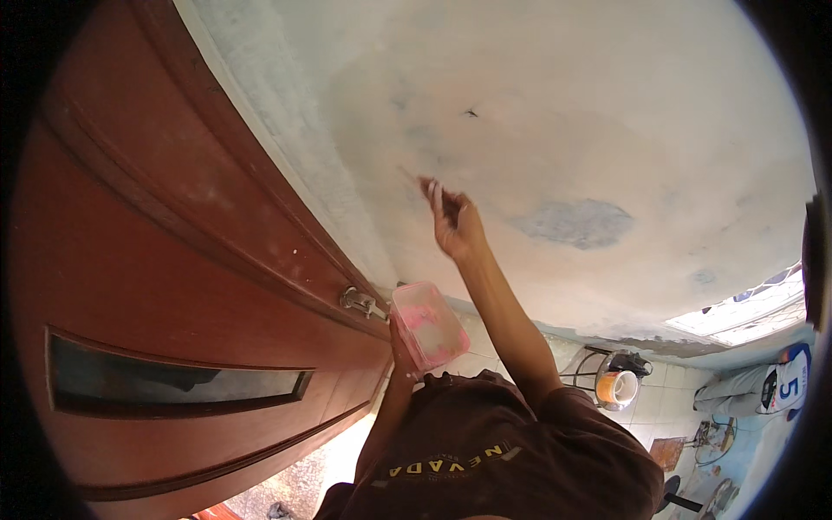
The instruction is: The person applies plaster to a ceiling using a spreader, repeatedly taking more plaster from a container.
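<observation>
My left hand [403, 354] grips the side of a square pink-tinted plastic tub [431, 328] at waist height. Whitish stuff lies in the bottom of the tub, and pink smears mark its inner walls. Raised ahead of me, my right hand [452, 218] is closed close to the pale wall [572, 113]. Its fingers are blurred and look whitened; a thin, faint shape juts from them toward the wall, too smeared to name. Right of that hand a rough grey patch [579, 224] shows on the wall, and a small dark mark lies above it.
A red-brown wooden door [173, 234] with a metal handle [360, 302] and a narrow glass pane fills the left. At lower right, an orange-and-white round container [616, 388] sits on a stool. Clothes [754, 388] hang beyond it, below a bright grilled window [745, 308].
</observation>
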Demonstrator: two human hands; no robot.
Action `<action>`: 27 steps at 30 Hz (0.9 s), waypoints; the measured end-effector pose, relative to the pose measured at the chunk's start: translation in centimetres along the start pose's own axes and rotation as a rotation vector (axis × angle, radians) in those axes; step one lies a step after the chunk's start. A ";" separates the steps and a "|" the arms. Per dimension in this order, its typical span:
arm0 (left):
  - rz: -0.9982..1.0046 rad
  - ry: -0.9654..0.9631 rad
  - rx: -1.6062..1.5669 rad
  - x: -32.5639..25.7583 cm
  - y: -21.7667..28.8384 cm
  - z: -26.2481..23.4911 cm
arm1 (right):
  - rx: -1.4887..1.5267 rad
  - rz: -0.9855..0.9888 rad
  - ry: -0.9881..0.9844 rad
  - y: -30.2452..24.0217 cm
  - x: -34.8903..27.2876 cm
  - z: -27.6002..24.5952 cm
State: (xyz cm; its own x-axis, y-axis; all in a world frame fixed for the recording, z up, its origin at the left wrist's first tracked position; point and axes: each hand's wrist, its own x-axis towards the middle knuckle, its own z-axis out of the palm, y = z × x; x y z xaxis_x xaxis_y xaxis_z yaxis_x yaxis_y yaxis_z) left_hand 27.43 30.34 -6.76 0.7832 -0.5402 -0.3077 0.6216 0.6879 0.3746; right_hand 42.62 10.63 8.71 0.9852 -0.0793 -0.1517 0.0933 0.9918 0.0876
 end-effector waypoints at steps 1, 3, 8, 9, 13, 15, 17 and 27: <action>-0.028 0.006 -0.018 0.0 0.5 0.8 | 0.066 -0.041 -0.088 -1.5 0.5 1.4; -0.056 -0.020 -0.019 0.0 1.3 1.0 | 0.544 0.361 -0.313 -5.9 -1.8 6.7; -0.149 -0.224 -0.151 0.2 1.6 1.7 | 0.383 -0.136 -0.721 -12.0 -16.8 18.2; -0.175 -0.231 -0.146 0.5 1.9 1.5 | 0.287 -0.266 -0.878 -12.4 -18.3 18.4; -0.244 -0.246 -0.132 0.4 2.6 0.6 | 0.006 -0.436 -0.821 -8.0 -17.6 13.2; -0.236 -0.242 -0.068 -0.6 3.9 1.2 | -0.108 -0.501 -0.538 -5.1 -13.8 7.1; -0.271 -0.270 -0.082 -1.0 4.9 0.0 | -0.220 -0.316 -0.161 0.6 -8.1 2.9; -0.601 -0.380 -0.106 1.2 5.1 -6.3 | 0.151 0.055 -0.476 -7.7 -7.9 18.2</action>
State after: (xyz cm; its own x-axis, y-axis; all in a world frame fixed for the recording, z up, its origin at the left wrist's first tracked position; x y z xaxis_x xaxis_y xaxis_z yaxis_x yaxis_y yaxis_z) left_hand 31.49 36.24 -10.76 0.2667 -0.9584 -0.1014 0.9574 0.2513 0.1426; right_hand 36.76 1.81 27.16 0.9423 -0.0996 0.3195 0.0249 0.9729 0.2299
